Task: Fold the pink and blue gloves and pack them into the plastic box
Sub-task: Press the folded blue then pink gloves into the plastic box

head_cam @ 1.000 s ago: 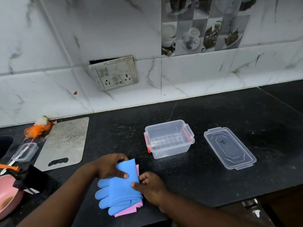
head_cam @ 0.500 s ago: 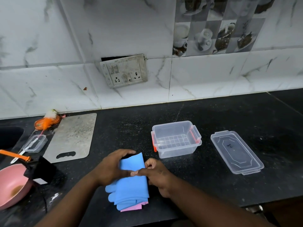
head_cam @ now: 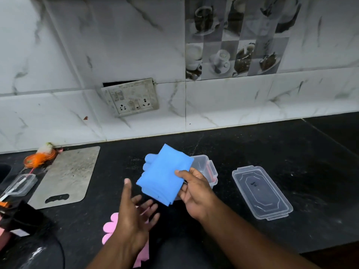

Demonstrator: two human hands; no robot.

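Observation:
My right hand (head_cam: pixel 196 193) grips the folded blue gloves (head_cam: pixel 164 174) by their right edge and holds them in the air, just left of and partly in front of the clear plastic box (head_cam: pixel 208 167). The box stands open on the black counter, mostly hidden behind the gloves. My left hand (head_cam: pixel 134 216) hovers open below the blue gloves, fingers spread, holding nothing. The pink gloves (head_cam: pixel 109 229) lie flat on the counter under my left hand and forearm, mostly covered.
The box's clear lid (head_cam: pixel 261 192) lies to the right. At left are a grey cutting board (head_cam: pixel 68 175), a small clear container (head_cam: pixel 21 184), an orange scrubber (head_cam: pixel 39 158) and a black object (head_cam: pixel 19 218). A tiled wall with a socket plate (head_cam: pixel 132 98) stands behind.
My right hand has lifted the folded blue gloves off the pink ones and carried them up and right toward the box. My left hand has let go and opened.

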